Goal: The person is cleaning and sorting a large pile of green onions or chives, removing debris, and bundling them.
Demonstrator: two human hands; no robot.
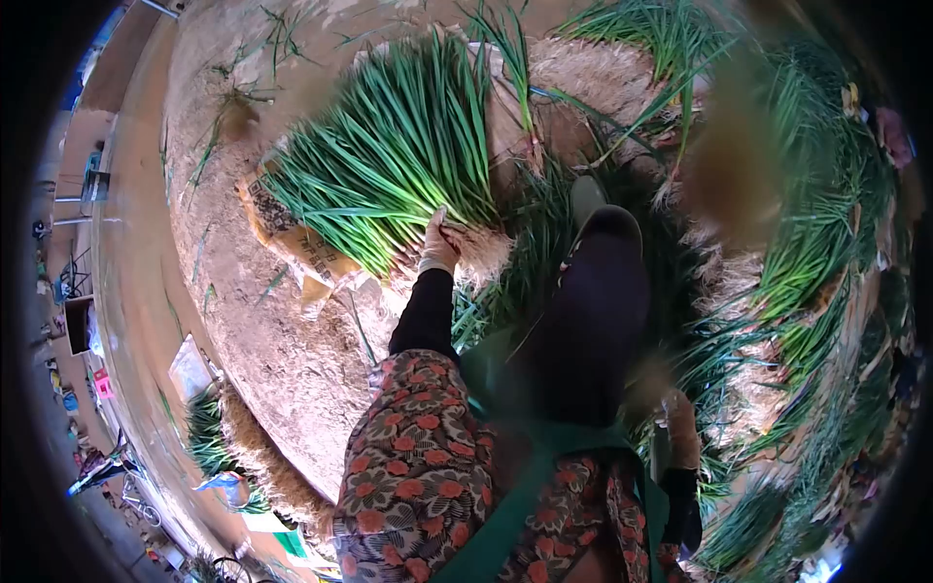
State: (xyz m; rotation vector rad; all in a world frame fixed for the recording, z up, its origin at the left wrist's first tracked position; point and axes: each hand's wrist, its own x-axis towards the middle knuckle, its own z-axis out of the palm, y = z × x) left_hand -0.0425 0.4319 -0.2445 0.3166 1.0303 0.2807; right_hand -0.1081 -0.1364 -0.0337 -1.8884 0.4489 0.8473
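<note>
A big bundle of green onions [398, 155] lies on a piece of cardboard [306, 248] on the dirt ground, leaves fanned away from me and pale roots toward me. My left hand [439, 243], gloved and in a black and floral sleeve, is stretched out and rests on the root end of this bundle, fingers closed on the stalks. My right hand [680, 428], also gloved, hangs low beside my leg among loose onions; what it holds, if anything, is blurred. My dark trouser leg and shoe [593, 209] stand between the two hands.
More green onions with straw-like roots are heaped on the right [826, 253] and at the top [651, 39]. Another small pile lies at lower left [209, 432]. Bare dirt ground [282, 360] spreads to the left, with a path and scattered items beyond.
</note>
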